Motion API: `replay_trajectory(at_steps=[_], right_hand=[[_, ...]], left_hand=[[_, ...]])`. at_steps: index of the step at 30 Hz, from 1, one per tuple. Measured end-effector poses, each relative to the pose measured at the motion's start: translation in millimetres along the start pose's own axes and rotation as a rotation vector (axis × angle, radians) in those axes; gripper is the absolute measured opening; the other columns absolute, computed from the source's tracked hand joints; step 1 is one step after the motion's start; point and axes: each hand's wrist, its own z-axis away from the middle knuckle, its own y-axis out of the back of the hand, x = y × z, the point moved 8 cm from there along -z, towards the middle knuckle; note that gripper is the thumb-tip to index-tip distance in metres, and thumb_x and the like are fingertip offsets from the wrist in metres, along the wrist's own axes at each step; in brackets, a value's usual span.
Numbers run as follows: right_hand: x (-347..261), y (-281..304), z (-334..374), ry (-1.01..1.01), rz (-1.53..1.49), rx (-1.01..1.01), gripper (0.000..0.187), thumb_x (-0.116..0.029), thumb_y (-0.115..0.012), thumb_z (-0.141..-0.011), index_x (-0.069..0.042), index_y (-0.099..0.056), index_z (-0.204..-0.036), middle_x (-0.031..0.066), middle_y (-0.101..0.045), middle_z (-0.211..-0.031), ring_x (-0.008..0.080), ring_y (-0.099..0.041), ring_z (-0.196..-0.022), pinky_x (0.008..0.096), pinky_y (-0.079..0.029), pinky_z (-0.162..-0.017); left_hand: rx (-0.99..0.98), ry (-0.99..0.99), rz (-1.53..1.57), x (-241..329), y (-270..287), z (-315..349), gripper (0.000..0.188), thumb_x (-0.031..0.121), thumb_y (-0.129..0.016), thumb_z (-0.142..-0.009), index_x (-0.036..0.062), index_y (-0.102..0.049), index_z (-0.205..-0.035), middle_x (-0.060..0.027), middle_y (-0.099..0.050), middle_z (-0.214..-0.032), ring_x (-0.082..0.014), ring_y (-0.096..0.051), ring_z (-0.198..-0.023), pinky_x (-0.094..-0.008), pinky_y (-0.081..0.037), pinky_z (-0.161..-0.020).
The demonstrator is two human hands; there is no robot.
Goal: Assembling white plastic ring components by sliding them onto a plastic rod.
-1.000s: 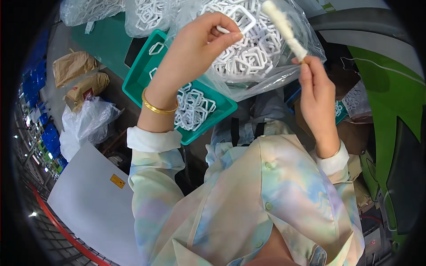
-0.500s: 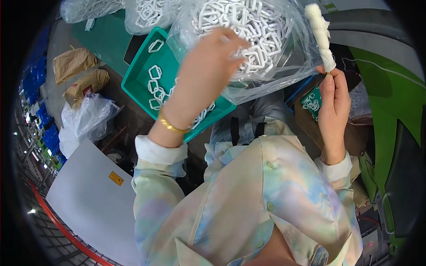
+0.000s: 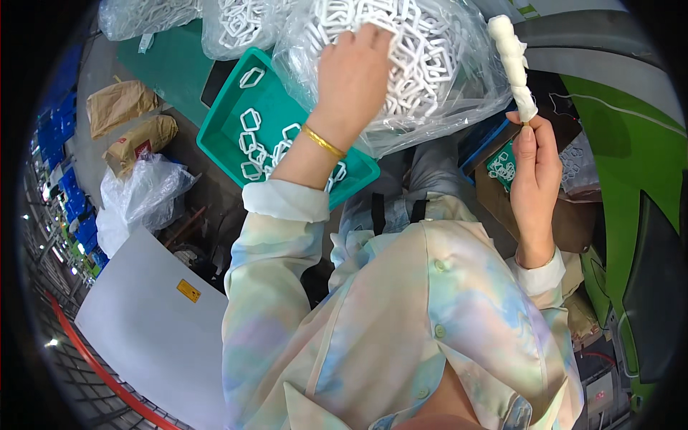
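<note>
My left hand (image 3: pixel 356 75) reaches into a clear plastic bag (image 3: pixel 459 93) full of white plastic rings, fingers curled among the rings (image 3: pixel 419 54); whether it grips one is hidden. A gold bangle (image 3: pixel 322 141) circles that wrist. Off to the right, my right hand (image 3: pixel 536 168) holds up a thin stick threaded with a stack of white rings (image 3: pixel 511 57), pinched at its lower end. Below the bag sits a teal tray (image 3: pixel 233 118) with several loose white rings (image 3: pixel 252 147) in it.
More clear bags of white rings (image 3: pixel 240 25) lie at the top left. Brown paper sacks (image 3: pixel 132 122) and a white plastic bag (image 3: pixel 136 201) sit at the left, a white board (image 3: pixel 143 337) below. A green machine surface (image 3: pixel 623 158) curves along the right.
My left hand moved from beside the stick down into the bag of rings. My right hand shifted the ring stack to the right and upright.
</note>
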Motion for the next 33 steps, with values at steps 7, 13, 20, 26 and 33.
replay_trajectory(at_steps=[7,13,20,26,33], right_hand=[[2,3,5,0.006,0.052,-0.002,0.025,-0.019,-0.044,-0.104,-0.005,-0.062,-0.114,-0.0025,-0.041,-0.060,0.0045,-0.036,-0.054,0.0235,-0.030,-0.051],[2,7,11,0.019,0.037,0.034,0.026,-0.019,-0.044,-0.104,-0.003,-0.062,-0.113,-0.0014,-0.044,-0.066,0.0059,-0.037,-0.059,0.0230,-0.032,-0.054],[-19,4,26,0.092,0.027,0.035,0.025,-0.018,-0.045,-0.104,-0.002,-0.062,-0.114,-0.0015,-0.044,-0.069,0.0056,-0.039,-0.062,0.0227,-0.033,-0.056],[-23,-6,39,0.078,0.027,0.003,0.025,-0.017,-0.045,-0.103,-0.002,-0.061,-0.114,-0.0018,-0.044,-0.069,0.0053,-0.039,-0.062,0.0227,-0.033,-0.056],[-37,-17,49,0.154,0.039,0.028,0.026,-0.020,-0.045,-0.104,-0.002,-0.062,-0.113,-0.0018,-0.046,-0.070,0.0051,-0.040,-0.063,0.0225,-0.034,-0.056]], left_hand=[[-0.177,-0.188,0.228,5,40,34,0.027,0.007,-0.066,-0.081,0.0058,-0.067,-0.108,-0.0088,-0.063,-0.107,-0.0295,-0.060,-0.090,-0.0406,-0.051,-0.079],[0.236,0.442,0.561,-110,95,79,0.024,0.006,-0.060,-0.092,0.0064,-0.068,-0.115,-0.0091,-0.066,-0.110,-0.0189,-0.063,-0.092,-0.0291,-0.049,-0.081],[-0.095,0.651,-0.072,-211,-49,251,0.049,0.028,-0.071,-0.083,0.0064,-0.058,-0.125,-0.0210,-0.054,-0.129,-0.0422,-0.053,-0.113,-0.0495,-0.044,-0.097],[-0.073,0.695,-0.010,-158,-55,237,0.051,0.023,-0.075,-0.076,0.0087,-0.061,-0.123,-0.0167,-0.054,-0.126,-0.0415,-0.051,-0.112,-0.0500,-0.044,-0.095],[-0.108,0.588,0.446,-149,-69,221,0.028,0.014,-0.074,-0.075,0.0071,-0.062,-0.098,-0.0142,-0.063,-0.103,-0.0360,-0.058,-0.097,-0.0458,-0.046,-0.088]])
